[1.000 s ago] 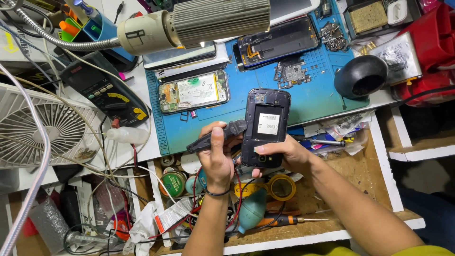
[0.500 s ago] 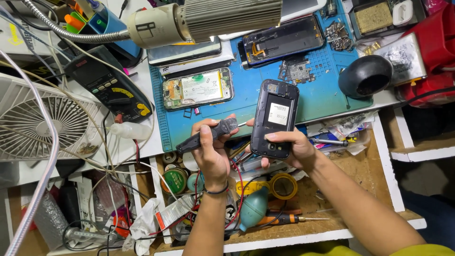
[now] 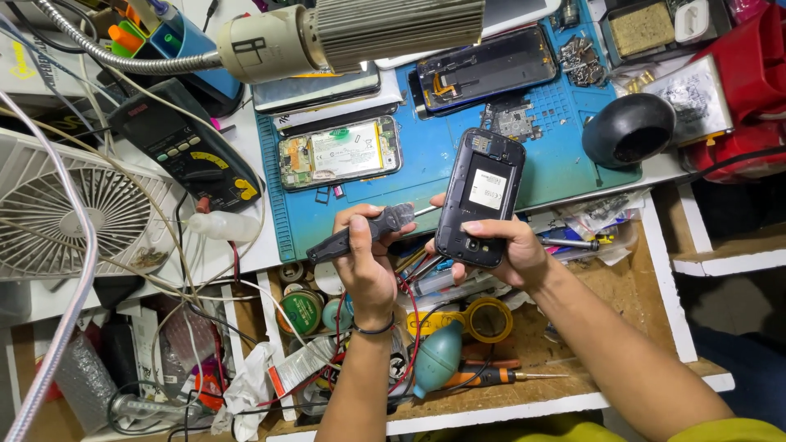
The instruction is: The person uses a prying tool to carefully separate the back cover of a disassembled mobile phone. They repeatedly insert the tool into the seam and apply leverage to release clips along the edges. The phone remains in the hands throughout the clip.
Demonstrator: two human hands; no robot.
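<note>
Phone [image 3: 479, 199], dark and with its back cover off, sits upright in the right hand [image 3: 501, 250], just above the front edge of the blue mat [image 3: 426, 164]. Fingers wrap its lower half from behind, with the thumb across the bottom of the open back. The left hand [image 3: 366, 260] is just beside it, closed around a black tool [image 3: 360, 233] held nearly level, whose metal tip points toward the phone's left edge; whether the tip touches cannot be told. Both forearms rise from the bottom of the view over a cluttered drawer [image 3: 573, 344]. Another opened phone [image 3: 340, 153] lies flat on the mat, well apart.
</note>
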